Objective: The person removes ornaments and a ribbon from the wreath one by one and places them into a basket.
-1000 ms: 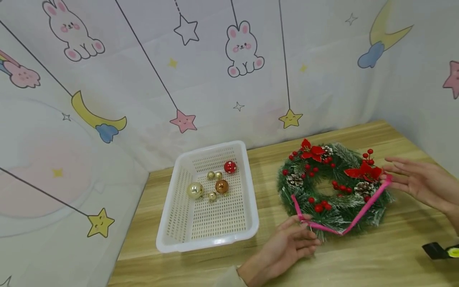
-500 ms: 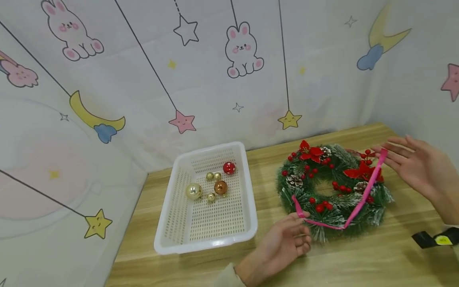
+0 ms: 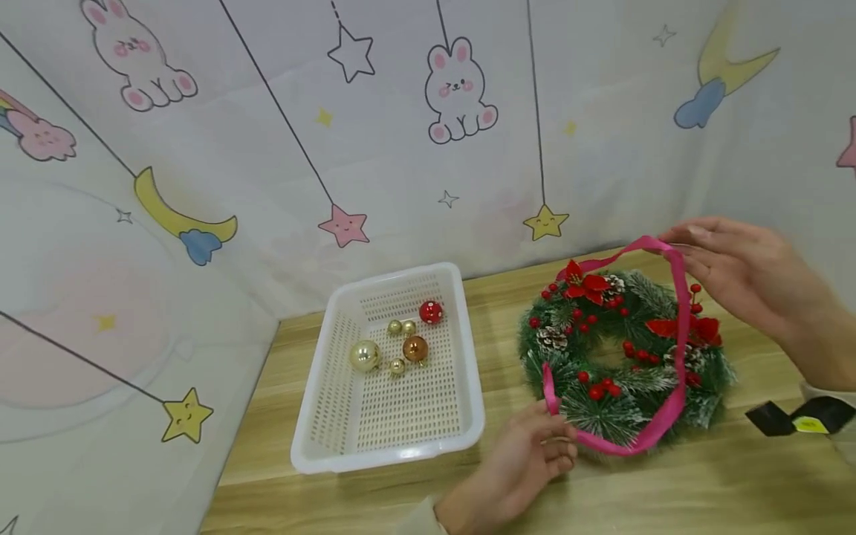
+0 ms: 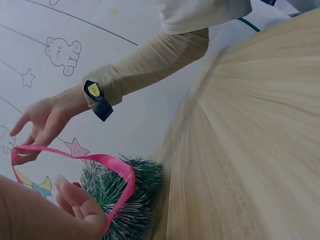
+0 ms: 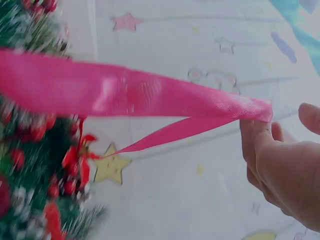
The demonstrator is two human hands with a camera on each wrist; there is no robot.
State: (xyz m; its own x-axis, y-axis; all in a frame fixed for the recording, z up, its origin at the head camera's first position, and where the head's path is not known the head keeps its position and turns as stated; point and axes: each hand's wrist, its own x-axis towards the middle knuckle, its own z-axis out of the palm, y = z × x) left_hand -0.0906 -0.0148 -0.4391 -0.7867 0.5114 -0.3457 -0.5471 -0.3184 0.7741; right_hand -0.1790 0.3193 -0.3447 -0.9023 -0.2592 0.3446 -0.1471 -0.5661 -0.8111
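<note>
A green Christmas wreath (image 3: 702, 394) with red flowers, berries and pinecones lies flat on the table. A pink ribbon (image 3: 681, 319) forms a loose loop above and in front of it. My left hand (image 3: 518, 464) holds the ribbon at the wreath's near left side; its fingers are curled in the left wrist view, and the exact contact is partly hidden. My right hand (image 3: 749, 275), raised above the wreath's far right, carries the ribbon's loop over its extended fingers. In the right wrist view the thumb stands apart from the ribbon (image 5: 150, 95).
Left of the wreath stands a white plastic basket (image 3: 388, 455). Inside are several baubles, among them a red dotted one (image 3: 431, 312), a copper one (image 3: 415, 348) and a large pale gold one (image 3: 365, 356). A printed cloth backdrop (image 3: 401, 171) rises behind the wooden table (image 3: 321, 505).
My right hand has moved up, away and to the left, lifting the ribbon from a low line into a wide loop over the wreath. My left hand has stayed nearly in place.
</note>
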